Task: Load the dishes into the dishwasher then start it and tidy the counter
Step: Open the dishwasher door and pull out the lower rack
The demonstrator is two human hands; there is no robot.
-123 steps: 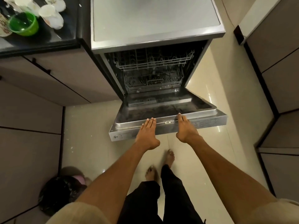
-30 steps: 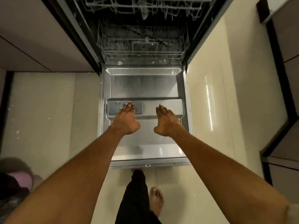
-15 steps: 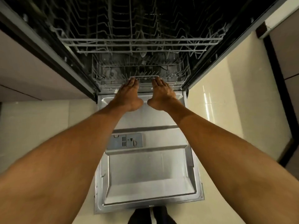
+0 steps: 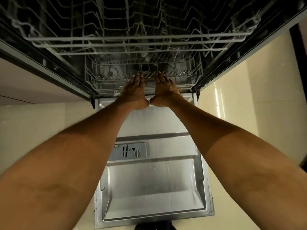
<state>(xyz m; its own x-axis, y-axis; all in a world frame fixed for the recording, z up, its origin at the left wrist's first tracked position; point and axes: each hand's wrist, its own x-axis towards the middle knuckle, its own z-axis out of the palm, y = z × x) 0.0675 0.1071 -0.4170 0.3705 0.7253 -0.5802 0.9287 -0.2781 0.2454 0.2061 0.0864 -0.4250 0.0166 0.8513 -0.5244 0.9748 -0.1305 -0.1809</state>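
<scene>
Both-armed, left hand (image 4: pixel 134 91) and right hand (image 4: pixel 166 89) reach flat over lower rack (image 4: pixel 103 80).

Headroom over the lower rack (image 4: pixel 106 83) is capped by the upper rack (image 4: pixel 129 42) close above, side room is closed off by the tub walls (image 4: pixel 221 70), while open passage is left above the lowered door (image 4: pixel 154 183).

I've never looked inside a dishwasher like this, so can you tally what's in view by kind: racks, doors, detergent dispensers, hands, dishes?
Wire racks: 2, upper rack and lower rack
Open door: 1, door
Detergent dispenser: 1, dispenser
Hands: 2, left hand and right hand
Dishes: 0
Total: 6
</scene>
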